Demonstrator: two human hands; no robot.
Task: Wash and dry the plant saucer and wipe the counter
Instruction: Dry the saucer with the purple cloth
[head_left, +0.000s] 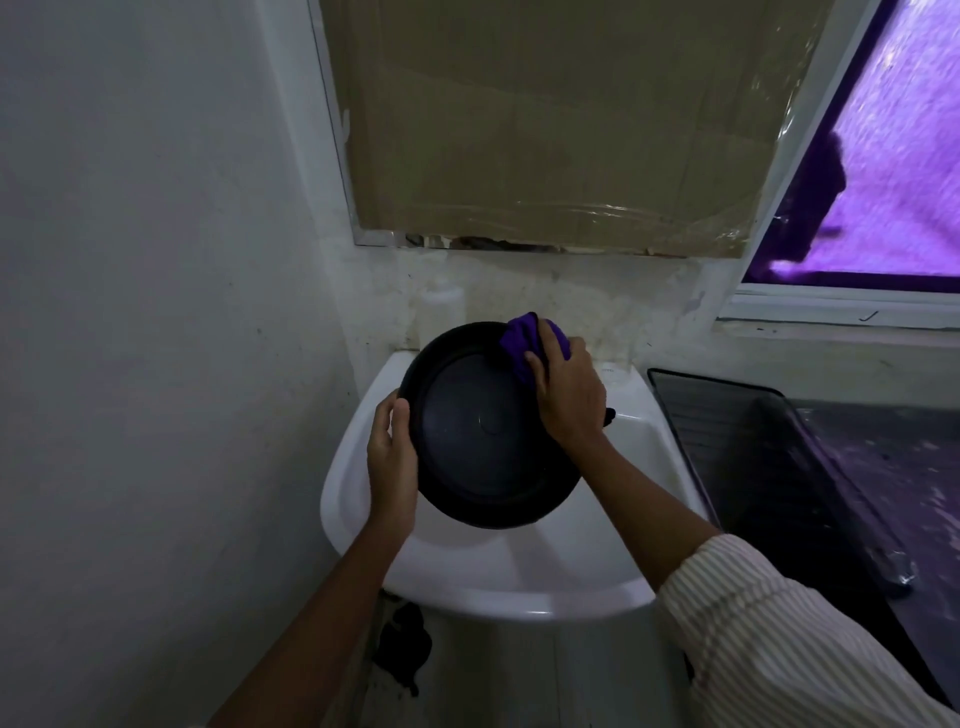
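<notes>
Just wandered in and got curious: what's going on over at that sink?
A person is cleaning a round black plant saucer, held tilted over the white sink. The left hand grips its left rim, while the right hand presses a purple cloth against the upper right rim.

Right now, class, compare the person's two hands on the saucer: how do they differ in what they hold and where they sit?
The left hand grips the black saucer bare at its left rim, while the right hand presses a purple cloth against the upper right rim. The left hand sits nearer the camera; the right hand reaches farther back. Both work on the saucer above the white sink.
</notes>
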